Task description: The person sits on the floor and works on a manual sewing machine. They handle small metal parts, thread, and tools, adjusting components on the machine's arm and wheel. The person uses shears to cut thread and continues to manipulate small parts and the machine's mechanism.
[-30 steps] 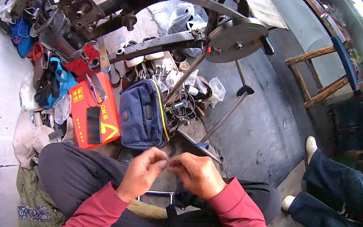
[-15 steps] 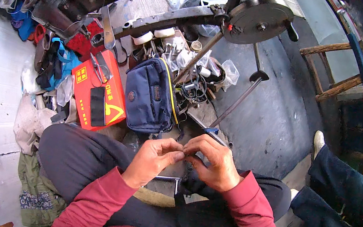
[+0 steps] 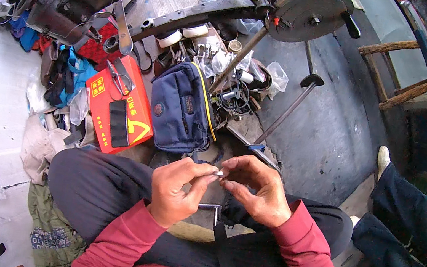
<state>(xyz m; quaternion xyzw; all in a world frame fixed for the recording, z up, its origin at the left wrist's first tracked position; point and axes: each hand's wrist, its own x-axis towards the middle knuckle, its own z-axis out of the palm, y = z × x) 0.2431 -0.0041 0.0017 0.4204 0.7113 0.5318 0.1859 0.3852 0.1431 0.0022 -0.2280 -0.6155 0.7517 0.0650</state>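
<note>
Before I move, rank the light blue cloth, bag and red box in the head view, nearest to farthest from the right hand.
From the right hand:
1. Bag, ahead and left.
2. Red box, left of the bag.
3. Light blue cloth, left past the box.

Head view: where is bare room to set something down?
Dark floor lies bare between the slanting metal rod, the wooden frame and the bystander's shoe. Crowded: right of the navy bag, left of the red box.

Floor (image 3: 316, 116) under red box (image 3: 100, 109), blue bag (image 3: 177, 106)
</note>
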